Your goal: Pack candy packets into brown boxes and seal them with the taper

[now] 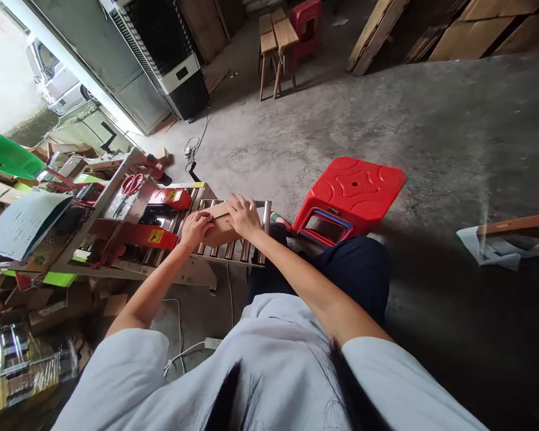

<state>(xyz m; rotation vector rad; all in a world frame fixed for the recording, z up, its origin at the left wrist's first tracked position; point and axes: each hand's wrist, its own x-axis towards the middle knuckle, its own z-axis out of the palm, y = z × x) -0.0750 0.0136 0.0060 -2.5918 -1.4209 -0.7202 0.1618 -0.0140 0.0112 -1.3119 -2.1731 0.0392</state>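
In the head view, a small cardboard box (219, 227) lies on the metal rollers (233, 245) of a taping machine (135, 230), just left of the picture's centre. The left hand (194, 228) presses on the box's near left corner, its fingers (203, 222) bent and together over the cardboard, resting on it rather than clamped around it. The right hand (242, 216) lies flat on top of the box at about 1 o'clock from the left hand, fingers spread slightly and laid along the upper flap; both hands touch the box. At 9 o'clock from the hands sit the machine's red guide bars (135, 234) with yellow warning labels, and red-handled scissors (132, 182) lie on the machine at about 10 o'clock. A red plastic stool (350, 197) lies tipped on the concrete floor (431, 131) at 3 o'clock, just beside the rollers' right end. Printed papers (22, 224) and flattened cartons crowd the far left. A wooden bench (276, 36) and a red chair (308, 27) stand well apart at 12 o'clock
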